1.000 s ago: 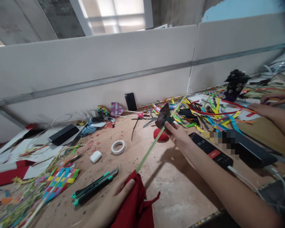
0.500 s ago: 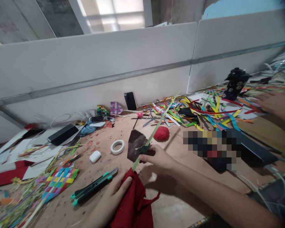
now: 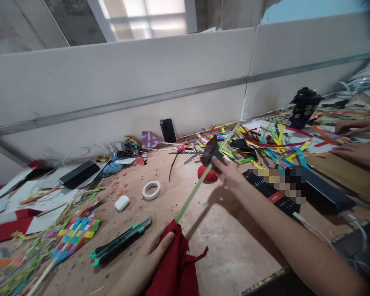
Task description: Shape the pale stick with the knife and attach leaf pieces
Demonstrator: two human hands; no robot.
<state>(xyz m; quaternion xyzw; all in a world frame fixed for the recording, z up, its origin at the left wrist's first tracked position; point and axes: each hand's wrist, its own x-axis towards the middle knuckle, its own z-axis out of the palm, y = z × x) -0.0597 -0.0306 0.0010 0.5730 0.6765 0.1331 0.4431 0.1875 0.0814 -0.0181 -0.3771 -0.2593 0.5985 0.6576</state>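
Note:
My left hand, low in the middle, is closed around a red cloth. A long pale green strip slants out of the cloth, up and away to the right. My right hand pinches a stiff dark brown sheet with a dark green fold, which lies against the strip towards its far part. Whether the sheet wraps fully round the strip cannot be made out. A red lump sits on the table just under the right hand, partly hidden. Left of my left hand lies a green-and-black box cutter.
A tape roll and white earbud case lie left of centre. Colourful strips heap at the back right, near a black tumbler. A phone and a co-worker's hands are on the right. A woven piece lies left.
My right hand has moved away and to the right along the strip, carrying the dark sheet. My left hand holds the cloth nearly in place. The co-worker's hands have shifted.

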